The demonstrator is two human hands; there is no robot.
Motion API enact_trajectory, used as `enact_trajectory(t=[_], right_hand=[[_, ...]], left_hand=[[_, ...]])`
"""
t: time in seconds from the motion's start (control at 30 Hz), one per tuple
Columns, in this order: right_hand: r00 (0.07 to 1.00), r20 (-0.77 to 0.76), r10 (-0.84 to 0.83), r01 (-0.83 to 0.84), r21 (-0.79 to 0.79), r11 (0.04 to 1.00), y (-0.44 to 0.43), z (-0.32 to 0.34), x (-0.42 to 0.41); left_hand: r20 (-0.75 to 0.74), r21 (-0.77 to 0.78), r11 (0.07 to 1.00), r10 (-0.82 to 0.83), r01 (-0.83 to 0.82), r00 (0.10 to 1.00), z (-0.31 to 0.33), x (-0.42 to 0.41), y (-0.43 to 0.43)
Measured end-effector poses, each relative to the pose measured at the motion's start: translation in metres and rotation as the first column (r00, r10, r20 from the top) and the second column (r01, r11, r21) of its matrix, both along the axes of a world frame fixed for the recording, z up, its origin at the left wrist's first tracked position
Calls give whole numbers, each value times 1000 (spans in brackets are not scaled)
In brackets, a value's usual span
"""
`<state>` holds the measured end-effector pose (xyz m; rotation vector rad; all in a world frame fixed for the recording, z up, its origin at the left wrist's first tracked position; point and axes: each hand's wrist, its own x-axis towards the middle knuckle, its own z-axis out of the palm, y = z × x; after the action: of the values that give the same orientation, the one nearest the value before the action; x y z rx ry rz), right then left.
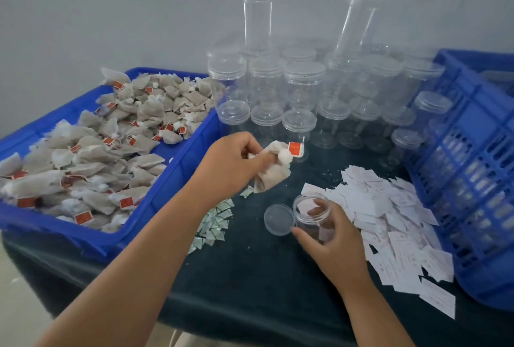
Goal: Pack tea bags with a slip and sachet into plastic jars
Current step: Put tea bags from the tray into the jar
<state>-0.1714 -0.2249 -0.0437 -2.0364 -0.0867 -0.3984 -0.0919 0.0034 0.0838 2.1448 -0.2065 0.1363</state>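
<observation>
My left hand holds a bunch of grey tea bags with a red tag above the dark table. My right hand grips an open clear plastic jar tilted towards me, with a white slip visible inside it. The jar's clear lid lies flat just left of it. A pile of white paper slips lies to the right of the jar. Small green-white sachets lie scattered beneath my left forearm.
A blue tray full of loose tea bags stands at the left. Several lidded clear jars are stacked at the back. A blue slotted crate holding jars stands at the right edge. A grey wall is behind.
</observation>
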Motion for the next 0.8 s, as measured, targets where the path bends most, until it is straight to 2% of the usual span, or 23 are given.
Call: enact_trajectory(t=[0.13,0.23,0.4,0.5,0.6,0.73,0.8], right_hand=[[999,43,-1,1,9,1000,2,3,-2],[996,82,-33,34,-2,999,1,0,-1],[992,100,-73,79,-58,995,1,-3,-1],[991,95,-91,97,-71,993,-1,-7,0],[991,77,-109,112,-44,993,-2,-8,1],[993,104,-63,69,-60,996,0,-4,0],[992,118,-45,53,-65,996,0,-4,2]], left_hand=[[-109,-90,987,-142,133,984,2,-17,-36],[-114,30,981,-188,192,976,-12,-26,-54],[-4,250,934,-264,257,965,-15,-29,-54],[28,379,851,-404,364,914,-7,-28,-51],[-60,475,741,-510,474,858,1,-27,-46],[-218,630,594,-483,501,848,-2,-22,-54],[-199,691,554,-471,464,859,-10,-27,-64]])
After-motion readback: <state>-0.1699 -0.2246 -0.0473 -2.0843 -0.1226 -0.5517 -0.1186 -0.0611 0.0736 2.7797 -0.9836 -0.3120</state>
